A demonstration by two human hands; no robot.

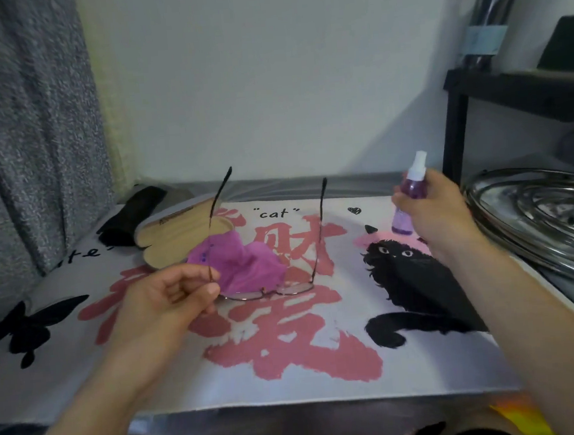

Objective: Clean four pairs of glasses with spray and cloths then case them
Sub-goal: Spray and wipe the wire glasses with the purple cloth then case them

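Observation:
My left hand (pixel 168 298) pinches a pair of thin metal-framed glasses (pixel 267 291) at the left lens corner, holding them above the table with both temple arms pointing up and away. A crumpled magenta cloth (pixel 244 262) lies on the table just behind the lenses. My right hand (pixel 439 212) grips a small purple spray bottle (pixel 411 194) with a white nozzle, upright, at the right of the glasses. A tan glasses case (pixel 180 236) lies open behind my left hand, with a black case (pixel 134 215) beside it.
A printed mat (pixel 288 337) with pink characters and a black cat covers the table. Metal trays (pixel 546 214) are stacked at the right edge. A black shelf (pixel 509 90) stands at the back right, a grey curtain (pixel 25 135) hangs at the left.

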